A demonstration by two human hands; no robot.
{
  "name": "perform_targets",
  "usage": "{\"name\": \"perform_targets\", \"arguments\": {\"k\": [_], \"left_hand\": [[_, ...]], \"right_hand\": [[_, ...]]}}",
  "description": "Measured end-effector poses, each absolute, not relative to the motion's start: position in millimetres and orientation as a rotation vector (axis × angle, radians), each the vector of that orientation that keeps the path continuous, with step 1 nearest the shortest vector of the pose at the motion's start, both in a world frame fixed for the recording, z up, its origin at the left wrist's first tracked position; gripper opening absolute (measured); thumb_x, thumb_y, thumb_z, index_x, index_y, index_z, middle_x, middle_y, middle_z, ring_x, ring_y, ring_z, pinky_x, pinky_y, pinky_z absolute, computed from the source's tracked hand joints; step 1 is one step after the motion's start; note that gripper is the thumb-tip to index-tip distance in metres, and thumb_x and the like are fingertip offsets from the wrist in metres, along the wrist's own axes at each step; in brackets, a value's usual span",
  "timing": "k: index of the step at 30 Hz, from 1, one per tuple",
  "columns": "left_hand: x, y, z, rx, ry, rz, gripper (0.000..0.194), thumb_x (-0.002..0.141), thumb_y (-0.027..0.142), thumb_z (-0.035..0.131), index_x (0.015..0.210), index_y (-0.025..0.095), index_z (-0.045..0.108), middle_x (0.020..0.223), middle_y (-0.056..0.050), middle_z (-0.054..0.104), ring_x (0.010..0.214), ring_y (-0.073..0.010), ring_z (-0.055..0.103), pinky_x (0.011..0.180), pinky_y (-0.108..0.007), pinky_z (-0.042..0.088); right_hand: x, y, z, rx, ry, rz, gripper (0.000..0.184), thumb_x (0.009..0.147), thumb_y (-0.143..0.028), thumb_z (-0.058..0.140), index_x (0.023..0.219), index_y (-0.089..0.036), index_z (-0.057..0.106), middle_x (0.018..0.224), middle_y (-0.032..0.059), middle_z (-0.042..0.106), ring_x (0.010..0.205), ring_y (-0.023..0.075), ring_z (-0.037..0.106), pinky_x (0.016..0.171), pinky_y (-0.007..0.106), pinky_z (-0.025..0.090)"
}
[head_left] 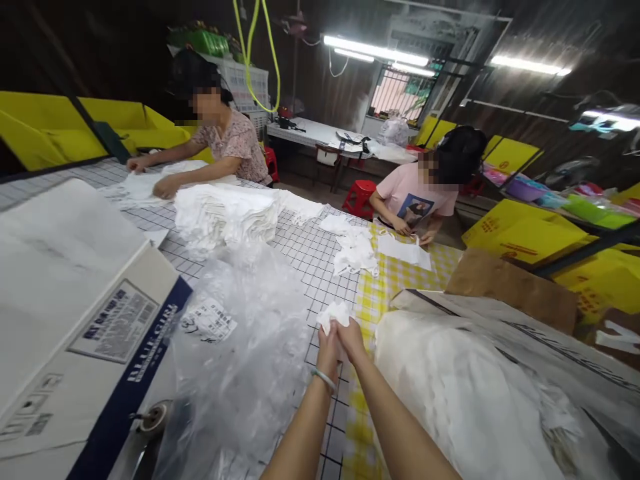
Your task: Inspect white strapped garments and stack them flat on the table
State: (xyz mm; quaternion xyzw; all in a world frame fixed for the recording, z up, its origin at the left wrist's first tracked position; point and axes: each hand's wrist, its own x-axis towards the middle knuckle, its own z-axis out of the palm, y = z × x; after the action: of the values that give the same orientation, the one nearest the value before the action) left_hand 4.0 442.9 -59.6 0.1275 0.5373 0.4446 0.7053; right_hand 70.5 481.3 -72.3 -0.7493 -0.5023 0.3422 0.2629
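Fingers (pixel 344 327) of left hand (pixel 328 345) and right hand (pixel 353 339) pinching white cloth (pixel 336 311), handling step imo; next probably needs steady grip.

We see one small, white, crumpled fabric piece (pixel 336 313) w/ uneven edges; it is held b/w our L hand (pixel 328 341) & R hand (pixel 352 339), over the white, black-lined tablecloth (pixel 300 260).

Grid-patterned table (pixel 300 257) beneath white cloth pieces (pixel 355 255) and clear plastic (pixel 250 360).
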Motion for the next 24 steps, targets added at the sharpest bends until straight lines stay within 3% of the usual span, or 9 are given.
{"name": "perform_targets", "arguments": {"k": [4, 8, 11, 13, 19, 24], "left_hand": [[-47, 425, -17, 0.590, 1.444, 1.214, 0.072, 0.084, 0.061, 0.051, 0.144, 0.027, 0.030, 0.153, -0.012, 0.029, 0.140, -0.0259, 0.031, 0.109, -0.038, 0.035], [-105, 403, -12, 0.894, 1.924, 1.267, 0.069, 0.088, 0.058, 0.043, 0.144, 0.021, 0.031, 0.150, -0.018, 0.031, 0.141, -0.0315, 0.025, 0.114, -0.050, 0.024], [-123, 399, -27, 1.081, 2.271, 1.175, 0.069, 0.090, 0.053, 0.043, 0.148, 0.021, 0.026, 0.153, -0.020, 0.025, 0.142, -0.0385, 0.020, 0.110, -0.064, 0.017], [-119, 404, -38, 1.250, 2.376, 1.163, 0.066, 0.092, 0.048, 0.042, 0.150, 0.023, 0.024, 0.156, -0.018, 0.019, 0.144, -0.0389, 0.014, 0.108, -0.067, 0.015], [-96, 447, -88, 1.725, 2.166, 1.070, 0.049, 0.094, 0.036, 0.037, 0.140, 0.019, 0.046, 0.155, -0.015, 0.027, 0.147, -0.0321, 0.005, 0.114, -0.058, 0.016], [-117, 470, -164, 1.858, 2.138, 0.862, 0.051, 0.092, 0.036, 0.041, 0.141, 0.023, 0.045, 0.155, -0.009, 0.030, 0.147, -0.0281, 0.007, 0.115, -0.052, 0.021]], "right_hand": [[15, 473, -30, -1.531, -1.031, 1.276, 0.034, 0.074, -0.049, 0.061, 0.093, -0.020, 0.064, 0.090, 0.0058, 0.072, 0.081, 0.0223, 0.067, 0.072, 0.032, 0.054], [-53, 469, -26, -1.357, -1.130, 1.514, 0.034, 0.074, -0.046, 0.063, 0.093, -0.018, 0.064, 0.090, 0.0056, 0.071, 0.082, 0.0224, 0.065, 0.075, 0.033, 0.052], [-72, 469, -41, -1.646, -1.507, 1.307, 0.035, 0.067, -0.036, 0.070, 0.097, -0.017, 0.064, 0.103, 0.0101, 0.067, 0.099, 0.0284, 0.061, 0.087, 0.040, 0.048], [-66, 473, -51, -1.751, -1.662, 1.044, 0.037, 0.067, -0.028, 0.069, 0.103, -0.019, 0.063, 0.111, 0.0106, 0.063, 0.107, 0.0290, 0.056, 0.093, 0.042, 0.045], [-15, 525, -67, -1.788, -1.638, 0.635, 0.022, 0.081, -0.019, 0.050, 0.101, -0.023, 0.058, 0.109, 0.0077, 0.059, 0.107, 0.0246, 0.052, 0.093, 0.040, 0.042], [12, 597, -90, -1.966, -1.659, 0.591, 0.029, 0.082, -0.018, 0.049, 0.109, -0.021, 0.058, 0.118, 0.0102, 0.055, 0.114, 0.0280, 0.047, 0.095, 0.042, 0.041]]}}
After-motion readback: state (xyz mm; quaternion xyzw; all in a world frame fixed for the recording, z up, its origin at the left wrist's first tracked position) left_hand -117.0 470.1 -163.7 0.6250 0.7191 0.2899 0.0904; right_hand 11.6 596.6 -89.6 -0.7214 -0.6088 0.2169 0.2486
